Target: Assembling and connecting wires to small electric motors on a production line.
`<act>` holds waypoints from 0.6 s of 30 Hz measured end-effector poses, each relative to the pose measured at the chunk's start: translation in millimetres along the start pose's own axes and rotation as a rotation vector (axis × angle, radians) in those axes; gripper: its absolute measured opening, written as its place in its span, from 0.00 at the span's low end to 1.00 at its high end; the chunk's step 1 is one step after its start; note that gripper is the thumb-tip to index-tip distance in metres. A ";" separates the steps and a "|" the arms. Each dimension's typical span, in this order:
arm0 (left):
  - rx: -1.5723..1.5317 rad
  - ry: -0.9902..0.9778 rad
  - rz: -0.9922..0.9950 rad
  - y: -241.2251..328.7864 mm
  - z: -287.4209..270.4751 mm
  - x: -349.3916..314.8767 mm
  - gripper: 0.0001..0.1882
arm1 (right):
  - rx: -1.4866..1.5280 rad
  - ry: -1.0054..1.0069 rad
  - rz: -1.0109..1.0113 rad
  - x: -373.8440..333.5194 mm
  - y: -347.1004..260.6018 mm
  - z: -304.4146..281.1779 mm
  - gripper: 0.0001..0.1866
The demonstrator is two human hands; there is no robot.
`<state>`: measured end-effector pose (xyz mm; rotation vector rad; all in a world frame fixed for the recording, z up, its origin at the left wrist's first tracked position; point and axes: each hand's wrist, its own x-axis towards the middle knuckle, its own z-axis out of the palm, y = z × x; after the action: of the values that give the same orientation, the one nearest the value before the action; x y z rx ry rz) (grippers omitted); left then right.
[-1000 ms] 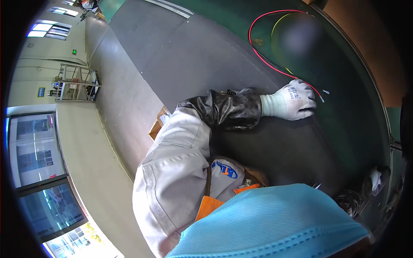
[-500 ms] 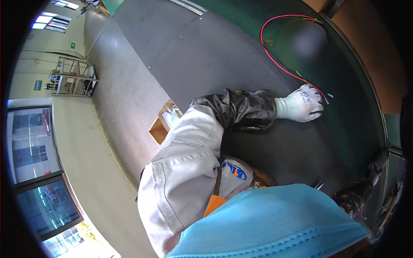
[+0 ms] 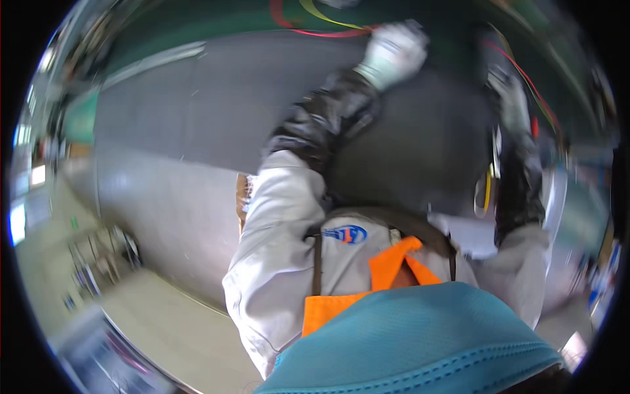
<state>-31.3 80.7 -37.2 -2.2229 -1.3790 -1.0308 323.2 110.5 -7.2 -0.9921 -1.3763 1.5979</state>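
Observation:
A white glove covers my left hand [image 3: 397,52], which is closed at the far middle of the dark work surface [image 3: 216,98]. A red wire [image 3: 321,34] runs from the left into its fingers, beside a yellow-green wire [image 3: 328,20]. To the right, my right hand [image 3: 508,92], also gloved, is smeared by motion, so its fingers cannot be made out. Close to it passes another stretch of red wire [image 3: 522,72], with a thin yellowish strand alongside. Dark glossy sleeve covers wrap both forearms.
A yellow-edged tool [image 3: 487,190], blurred, lies beside my right forearm. Near my body is a pale flat thing [image 3: 466,233]. An open cardboard box [image 3: 242,200] stands by my left elbow. A metal rack [image 3: 102,256] stands at the far left wall.
The view has swung to the right and blurred. My left hand now appears higher and further left, with the wire. My right hand and forearm have come into plain view.

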 end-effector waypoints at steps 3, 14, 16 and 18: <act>-0.318 0.176 -0.009 23.1 -35.6 5.4 0.23 | -0.381 0.183 0.330 -80.8 -28.6 133.9 0.33; -0.652 -0.121 -0.188 67.3 -141.2 -93.0 0.24 | -1.400 0.283 -1.053 -123.2 -15.2 231.5 0.24; -0.766 -0.229 -0.269 69.2 -151.9 -87.5 0.25 | -1.517 0.244 -0.790 -101.0 12.4 205.9 0.22; -0.625 -0.037 -0.399 46.6 -140.3 -107.2 0.21 | -1.315 0.011 -0.478 -108.0 -31.8 200.6 0.12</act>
<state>-76.4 -94.7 -14.3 -2.4263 -1.7434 -1.7693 182.1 -61.1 52.5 -1.1747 -2.4525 0.1809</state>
